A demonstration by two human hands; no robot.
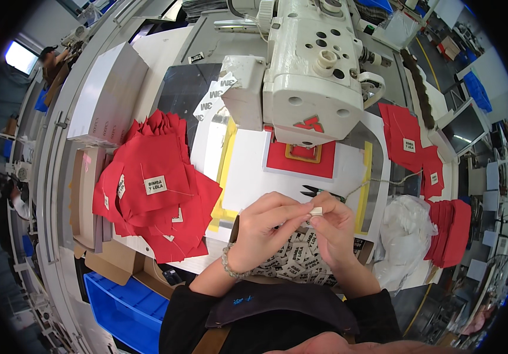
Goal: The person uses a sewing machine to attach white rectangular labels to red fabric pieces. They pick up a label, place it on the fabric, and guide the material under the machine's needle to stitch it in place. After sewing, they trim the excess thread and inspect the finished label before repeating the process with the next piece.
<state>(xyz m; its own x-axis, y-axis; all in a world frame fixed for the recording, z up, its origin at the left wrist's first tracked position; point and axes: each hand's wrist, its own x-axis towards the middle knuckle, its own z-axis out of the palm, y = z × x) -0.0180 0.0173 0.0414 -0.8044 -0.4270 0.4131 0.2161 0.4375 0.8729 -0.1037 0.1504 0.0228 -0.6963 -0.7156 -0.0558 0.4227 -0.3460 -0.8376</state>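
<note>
Between the fingertips of both hands is a small white label (316, 211). My left hand (263, 233) pinches it from one side, and my right hand (335, 231) pinches it from the other. Black-tipped thread snips (312, 190) show just beyond my right fingers; whether that hand holds them cannot be made out. Below my hands a box of many loose labels (292, 259) is partly covered by my wrists. Ahead, a red fabric piece (292, 164) lies under the white sewing machine (313, 88), with a yellow frame (289, 154) on it.
Red fabric pieces with sewn labels (147, 159) are heaped at left, beside a white carton (109, 97). More labelled red pieces (401, 133) lie at right, near a stack of red fabric (451, 230) and a crumpled clear plastic bag (404, 233). A blue bin (127, 312) stands lower left.
</note>
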